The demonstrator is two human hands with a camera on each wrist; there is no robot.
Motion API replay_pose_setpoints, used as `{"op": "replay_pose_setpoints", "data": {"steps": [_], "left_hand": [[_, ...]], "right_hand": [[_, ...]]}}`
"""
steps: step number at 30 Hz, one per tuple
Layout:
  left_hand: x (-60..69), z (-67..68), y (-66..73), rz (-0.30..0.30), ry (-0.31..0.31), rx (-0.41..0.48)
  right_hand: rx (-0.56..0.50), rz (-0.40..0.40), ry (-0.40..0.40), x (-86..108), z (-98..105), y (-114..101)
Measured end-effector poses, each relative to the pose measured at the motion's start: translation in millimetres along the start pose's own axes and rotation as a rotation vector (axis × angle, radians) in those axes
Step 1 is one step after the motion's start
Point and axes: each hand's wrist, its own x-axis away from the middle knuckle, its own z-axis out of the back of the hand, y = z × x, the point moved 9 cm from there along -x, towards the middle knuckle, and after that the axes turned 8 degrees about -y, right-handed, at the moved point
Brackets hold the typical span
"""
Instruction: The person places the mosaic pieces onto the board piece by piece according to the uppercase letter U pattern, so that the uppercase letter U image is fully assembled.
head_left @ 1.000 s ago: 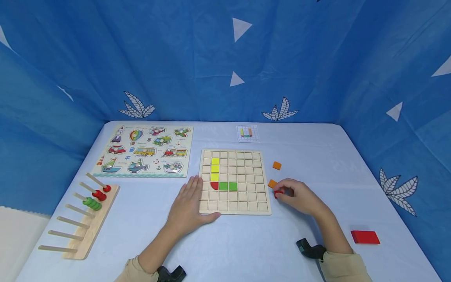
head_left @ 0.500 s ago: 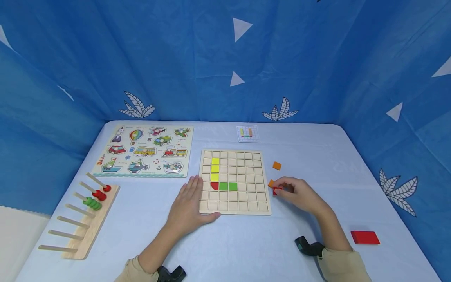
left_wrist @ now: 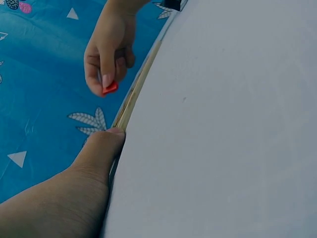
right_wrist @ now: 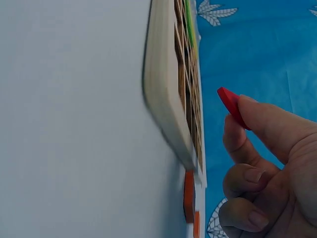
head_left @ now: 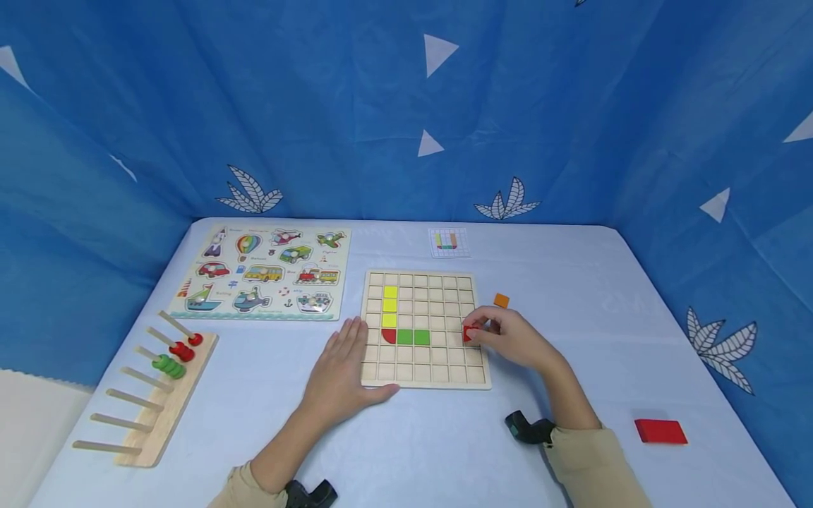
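A wooden grid board point(head_left: 421, 370) lies mid-table. My left hand point(head_left: 339, 377) rests along its left edge with straight fingers, the thumb at the front edge. Thumb and fingertips of my right hand point(head_left: 516, 337) pinch a small red piece point(right_wrist: 231, 104), held above the board's right columns and apart from the board. On the grid, yellow squares point(head_left: 389, 305) form a column over a red rounded-corner piece point(head_left: 389, 336). Two green squares point(head_left: 413, 337) follow to its right. One orange square point(head_left: 501, 300) lies right of the board; another, nearer orange piece point(right_wrist: 189, 198) is hidden by my hand in the head view.
A small pattern card point(head_left: 449, 243) lies behind the board. At the back left is a vehicle puzzle point(head_left: 263, 271); in front of it stands a wooden peg rack point(head_left: 168, 406) with red and green beads. A red block point(head_left: 660, 432) lies at the right.
My right hand has lifted the red piece from beside the board and carried it left, over the right columns. The left hand stays in place; the head view has shifted slightly.
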Motion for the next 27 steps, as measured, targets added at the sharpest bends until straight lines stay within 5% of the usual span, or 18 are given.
{"op": "replay_pose_setpoints", "data": {"steps": [12,27], "left_hand": [[0.3,0.7,1.9,0.011,-0.026,0.008],[-0.4,1.2,1.7,0.014,-0.029,0.009]], "right_hand": [[0.0,0.033,-0.058,-27.4,-26,-21],[0.054,-0.009,-0.073,-38.2,-38,-23]]}}
